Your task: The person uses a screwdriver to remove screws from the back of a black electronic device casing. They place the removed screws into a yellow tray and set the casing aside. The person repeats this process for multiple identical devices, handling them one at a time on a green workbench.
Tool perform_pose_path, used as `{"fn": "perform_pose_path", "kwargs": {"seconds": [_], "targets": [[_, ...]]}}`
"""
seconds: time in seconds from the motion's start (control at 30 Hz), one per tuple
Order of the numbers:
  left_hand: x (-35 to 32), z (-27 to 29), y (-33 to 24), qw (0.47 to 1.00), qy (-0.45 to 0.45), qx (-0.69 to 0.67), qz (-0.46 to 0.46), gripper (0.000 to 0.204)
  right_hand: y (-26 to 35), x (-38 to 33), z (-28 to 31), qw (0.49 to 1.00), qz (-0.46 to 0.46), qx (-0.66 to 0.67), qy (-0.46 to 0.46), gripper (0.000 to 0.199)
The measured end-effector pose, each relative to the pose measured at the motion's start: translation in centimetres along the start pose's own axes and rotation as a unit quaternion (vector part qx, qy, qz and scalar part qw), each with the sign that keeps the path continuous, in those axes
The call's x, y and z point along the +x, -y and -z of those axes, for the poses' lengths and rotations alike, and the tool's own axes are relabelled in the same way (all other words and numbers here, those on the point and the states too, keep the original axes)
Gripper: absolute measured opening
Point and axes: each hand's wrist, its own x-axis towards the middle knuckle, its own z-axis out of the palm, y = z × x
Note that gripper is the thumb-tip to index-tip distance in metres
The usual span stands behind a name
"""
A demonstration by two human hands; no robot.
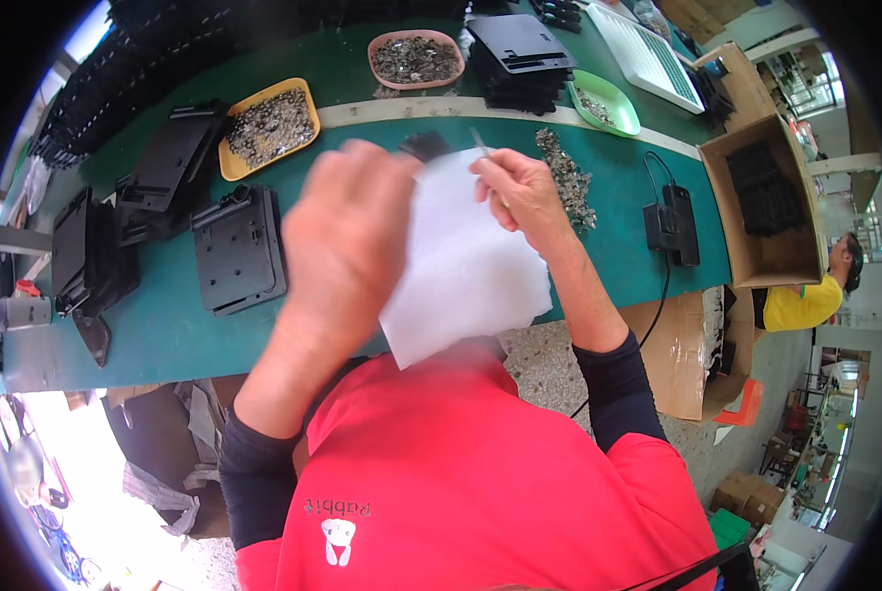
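Observation:
My right hand [522,189] is closed in a pinch on a thin rod [478,141] that points up and away; its exact kind is too small to make out. Beside it, my left hand [347,231] is raised and smeared by motion, its fingertips pointing toward the right. What it holds, if anything, is hidden. Between the two hands and partly below them lies a white sheet [465,261], reaching from the table toward my lap. A dark object [424,146] shows just past the sheet's far edge.
Small metal parts fill a yellow tray [224,163], a pink tray [370,49] and a green tray [630,126]. A loose parts pile [567,182] lies right. Black plates [241,251] stand left; a power adapter [672,227] and an open carton [810,197] sit right.

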Motion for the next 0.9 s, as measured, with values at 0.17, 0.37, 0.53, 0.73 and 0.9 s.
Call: {"fn": "perform_pose_path", "kwargs": {"seconds": [0.17, 0.37, 0.53, 0.73, 0.9], "targets": [[-8.4, -4.6, -1.4, 0.982, 0.188, -0.006, -0.031, 0.03, -2.2, -2.2, 2.5, 1.0, 0.0, -0.01, -0.027, 0.02], [-11.4, -6.5, -1.6, 0.992, 0.119, -0.024, 0.026, 0.028, -3.0, -6.4, 1.2, 0.917, 0.144, -0.369, 0.043, 0.013], [-9.8, -6.6, -1.8, 0.991, 0.092, -0.031, 0.094, 0.03, -1.8, -5.5, -1.2, 0.861, 0.155, -0.47, 0.122, 0.014], [-9.6, -7.4, -1.4, 0.986, 0.129, 0.001, 0.106, 0.024, -0.4, -2.6, -0.4, 0.846, 0.129, -0.451, 0.254, 0.018], [-9.5, -7.8, -1.5, 0.984, 0.125, 0.002, 0.127, 0.017, 1.1, -0.8, 0.0, 0.843, 0.033, -0.406, 0.352, 0.019]]}}
